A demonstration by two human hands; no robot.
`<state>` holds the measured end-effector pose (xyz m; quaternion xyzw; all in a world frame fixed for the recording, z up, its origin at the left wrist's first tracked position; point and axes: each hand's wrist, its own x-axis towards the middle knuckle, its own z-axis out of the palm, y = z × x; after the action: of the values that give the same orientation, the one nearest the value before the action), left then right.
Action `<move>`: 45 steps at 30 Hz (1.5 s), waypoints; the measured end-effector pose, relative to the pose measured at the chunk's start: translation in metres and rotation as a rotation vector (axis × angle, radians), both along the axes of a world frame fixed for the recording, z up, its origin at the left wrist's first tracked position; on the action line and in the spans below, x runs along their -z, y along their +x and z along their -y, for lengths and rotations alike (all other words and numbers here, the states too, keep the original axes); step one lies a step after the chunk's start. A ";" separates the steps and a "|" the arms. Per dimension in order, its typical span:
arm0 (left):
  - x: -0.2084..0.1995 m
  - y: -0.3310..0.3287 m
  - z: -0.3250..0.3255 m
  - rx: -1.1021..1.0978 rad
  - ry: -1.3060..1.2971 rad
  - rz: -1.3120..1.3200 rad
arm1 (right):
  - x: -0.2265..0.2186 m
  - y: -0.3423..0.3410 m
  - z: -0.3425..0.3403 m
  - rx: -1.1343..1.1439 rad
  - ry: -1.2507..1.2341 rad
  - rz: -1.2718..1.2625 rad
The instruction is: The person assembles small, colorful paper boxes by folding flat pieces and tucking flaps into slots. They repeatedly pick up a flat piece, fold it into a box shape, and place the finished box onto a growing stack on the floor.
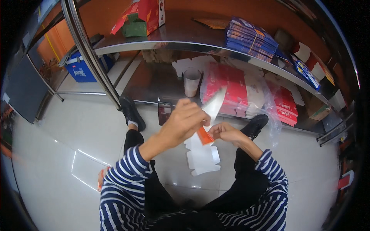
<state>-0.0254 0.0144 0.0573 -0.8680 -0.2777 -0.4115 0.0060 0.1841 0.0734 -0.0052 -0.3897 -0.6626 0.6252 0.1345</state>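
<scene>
Between my hands is a cardboard box blank with white faces and an orange panel [205, 135]. My left hand [188, 118] is closed on its upper part, fingers bent around the edge. A pale pointed flap, blurred, sticks up beyond those fingers. My right hand [228, 133] pinches the blank beside the orange panel, fingertips and thumb close together. Below the hands shows a white tabbed cardboard section [203, 159]; it looks like part of the same blank, though the join is partly hidden.
Ahead stands a metal shelf [185, 45] bearing a red open box [148, 17] and banded blue cartons [250, 38]. Its lower level holds a plastic cup [191, 81], red packs in clear plastic [227, 82] and red boxes [284, 104]. A blue cooler [81, 69] sits left.
</scene>
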 end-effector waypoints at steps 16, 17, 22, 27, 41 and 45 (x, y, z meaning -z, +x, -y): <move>0.006 0.008 0.016 -0.290 -0.118 0.188 | -0.026 -0.023 0.030 0.173 -0.048 -0.814; 0.006 0.010 0.017 -0.276 -0.070 0.216 | -0.030 -0.022 0.032 0.182 0.025 -0.839; 0.000 0.022 0.025 -0.202 0.150 0.303 | -0.042 -0.018 0.044 0.178 0.345 -0.941; -0.011 0.026 0.037 -0.153 0.169 0.385 | -0.049 -0.016 0.055 0.201 0.346 -0.945; -0.004 0.038 0.040 0.050 0.113 0.607 | -0.061 -0.020 0.068 0.300 0.924 -0.893; -0.005 0.044 0.038 0.044 0.033 0.673 | -0.067 -0.018 0.062 0.261 1.117 -0.756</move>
<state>0.0184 -0.0232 0.0624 -0.6890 -0.2388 -0.6794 -0.0810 0.1659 0.0110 0.0617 -0.0937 -0.7407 0.2616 0.6117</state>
